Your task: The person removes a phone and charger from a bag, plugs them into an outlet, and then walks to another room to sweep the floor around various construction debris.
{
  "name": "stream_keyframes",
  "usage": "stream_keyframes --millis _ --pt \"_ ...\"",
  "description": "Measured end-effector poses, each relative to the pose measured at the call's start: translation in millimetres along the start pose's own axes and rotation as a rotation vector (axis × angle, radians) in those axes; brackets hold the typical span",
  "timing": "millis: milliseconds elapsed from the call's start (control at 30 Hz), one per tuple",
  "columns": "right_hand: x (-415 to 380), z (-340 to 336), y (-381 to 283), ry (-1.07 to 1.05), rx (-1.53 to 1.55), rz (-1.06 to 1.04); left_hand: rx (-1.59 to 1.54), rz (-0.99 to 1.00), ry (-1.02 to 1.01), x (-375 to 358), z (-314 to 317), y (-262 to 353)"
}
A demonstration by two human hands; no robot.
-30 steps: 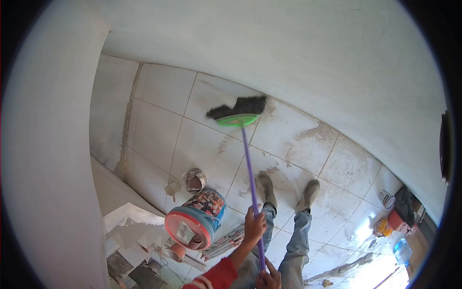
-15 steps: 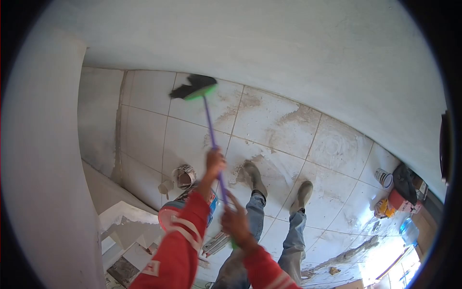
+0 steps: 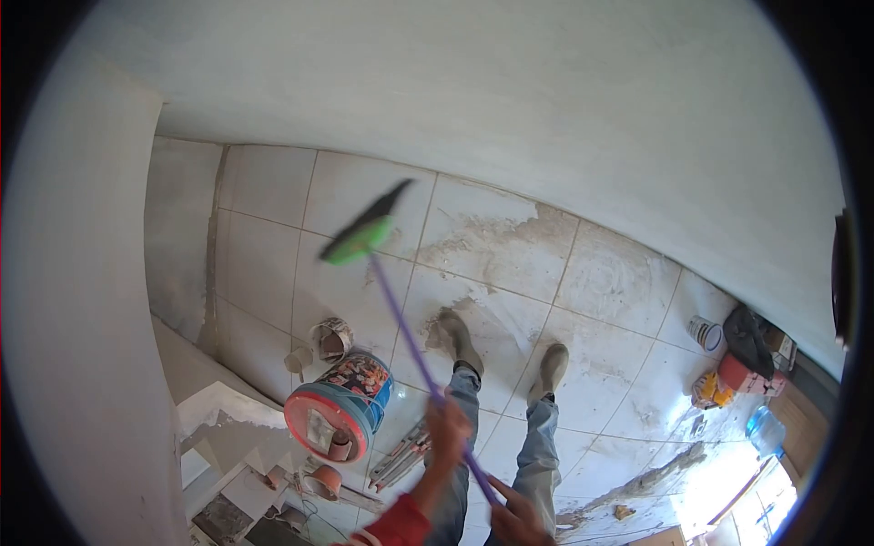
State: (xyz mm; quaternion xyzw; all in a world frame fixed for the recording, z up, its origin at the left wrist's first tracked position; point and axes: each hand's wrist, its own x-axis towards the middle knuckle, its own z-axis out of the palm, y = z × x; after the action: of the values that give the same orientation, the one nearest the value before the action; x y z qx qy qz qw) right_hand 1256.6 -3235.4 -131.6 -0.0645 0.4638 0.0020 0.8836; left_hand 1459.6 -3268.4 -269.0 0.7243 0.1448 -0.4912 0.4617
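Note:
A broom (image 3: 401,318) with a purple handle, a green head and black bristles slants across the view. Its head is over the white floor tiles, slightly blurred by motion. Closed around the middle of the handle is my left hand (image 3: 446,432). Lower down, near the handle's end, my right hand (image 3: 517,519) grips it too, partly cut off by the bottom edge. Grey-brown dirt (image 3: 492,238) is smeared over the tiles ahead of my boots (image 3: 460,338).
Left of my legs stands a blue bucket (image 3: 360,382) with a red rim, beside a small pail (image 3: 331,338) and a cup (image 3: 297,360). Long tools (image 3: 401,460) lie near my left leg. At right are a paint can (image 3: 704,334), a black bag (image 3: 748,335) and a water jug (image 3: 765,431).
The broom head has come back from the wall toward me, and its handle now slants more. Both hands have drawn down and right, still on the handle. The bucket is now uncovered.

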Motion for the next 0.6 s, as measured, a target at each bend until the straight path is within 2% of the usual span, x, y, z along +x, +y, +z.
stream_keyframes --millis 33,67,100,133,200,233,267,300,333,367,400,433,467,500,533,600 --pt "31 21 -38 -0.032 -0.157 -0.036 -0.041 0.106 0.02 51 -29 1" --pt "65 34 -58 -0.093 -0.223 -0.137 0.134 0.293 0.032 95 -44 22" --pt "104 45 -56 -0.08 -0.195 -0.191 0.23 0.282 0.057 108 -32 71" --pt "152 50 -48 -0.021 -0.408 -0.542 0.211 0.215 0.03 152 -42 85" --pt "171 69 -95 -0.043 -0.15 -0.195 0.121 0.198 -0.067 206 -31 105" --pt "167 69 -91 -0.046 -0.142 -0.199 0.197 0.17 -0.059 222 -17 99" --pt "161 66 -87 0.015 0.085 -0.197 0.27 0.142 -0.05 228 3 83" --pt "152 63 -83 0.074 0.311 -0.194 0.25 0.097 -0.131 217 22 56" --pt "133 47 -73 0.113 0.269 -0.216 0.387 0.06 -0.101 191 47 34" --pt "104 25 -59 0.151 0.222 -0.24 0.299 0.05 -0.163 174 50 -7" --pt "69 15 -49 0.284 -0.13 -0.257 0.169 0.035 -0.222 150 51 -63" --pt "36 2 -24 0.314 0.08 -0.137 0.386 -0.099 -0.113 89 75 -65" --pt "6 -17 16 0.466 -0.162 -0.114 0.401 -0.126 -0.198 47 75 -89" --pt "-24 -37 56 0.619 -0.398 -0.055 0.316 -0.19 -0.26 7 75 -109" --pt "-54 -32 54 0.619 -0.405 -0.056 0.137 -0.28 -0.293 -29 78 -120" --pt "-101 -23 39 0.564 -0.396 -0.067 -0.063 -0.321 -0.291 -83 76 -132"
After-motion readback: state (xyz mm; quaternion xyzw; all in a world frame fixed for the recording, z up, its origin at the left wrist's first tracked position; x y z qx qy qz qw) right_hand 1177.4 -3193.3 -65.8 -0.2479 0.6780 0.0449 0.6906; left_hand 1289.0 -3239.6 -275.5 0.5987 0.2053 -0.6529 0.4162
